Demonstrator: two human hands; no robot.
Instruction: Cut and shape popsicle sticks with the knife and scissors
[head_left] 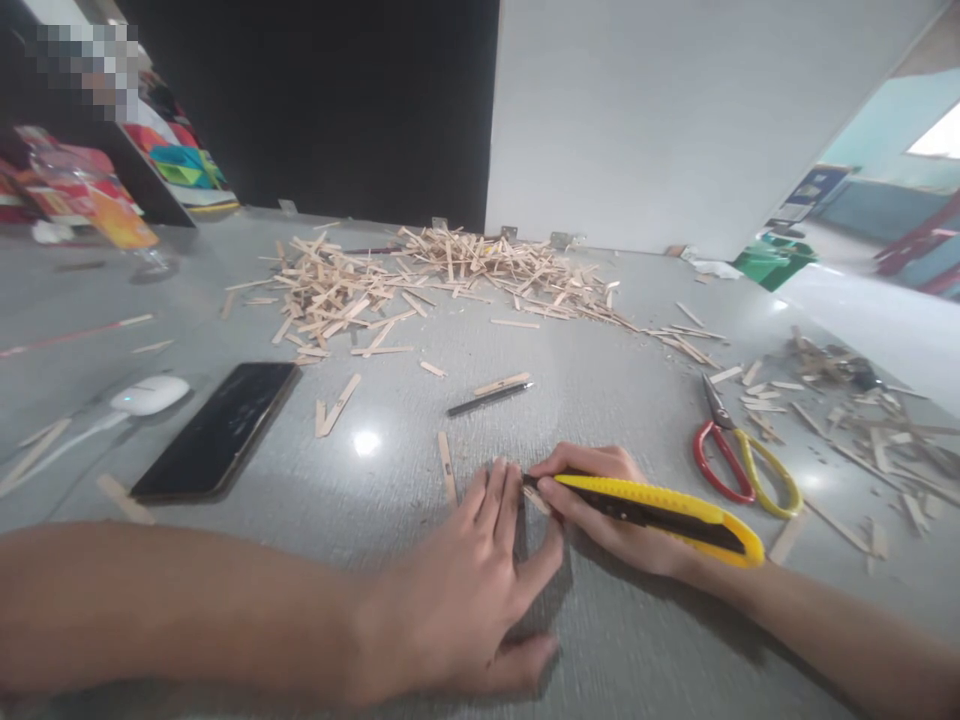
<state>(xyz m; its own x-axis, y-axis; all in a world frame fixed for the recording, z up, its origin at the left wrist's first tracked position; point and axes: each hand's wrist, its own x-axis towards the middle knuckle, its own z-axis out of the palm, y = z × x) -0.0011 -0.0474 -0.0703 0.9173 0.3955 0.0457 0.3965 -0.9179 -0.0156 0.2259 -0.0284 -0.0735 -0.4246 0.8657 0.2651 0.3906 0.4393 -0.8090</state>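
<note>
Grey table (390, 500). Right fingers (566, 458) clamped on yellow-and-black plastic utility knife (652, 510); left fingers (508, 510) spread beside flat pale wooden stick (537, 501) near knife tip. Narrow stick: slip could nick left fingers.

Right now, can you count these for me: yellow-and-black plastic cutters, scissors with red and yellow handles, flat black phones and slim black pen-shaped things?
Yellow-and-black plastic cutter: 1
Scissors with red and yellow handles: 1
Flat black phone: 1
Slim black pen-shaped thing: 1
Total: 4
</note>
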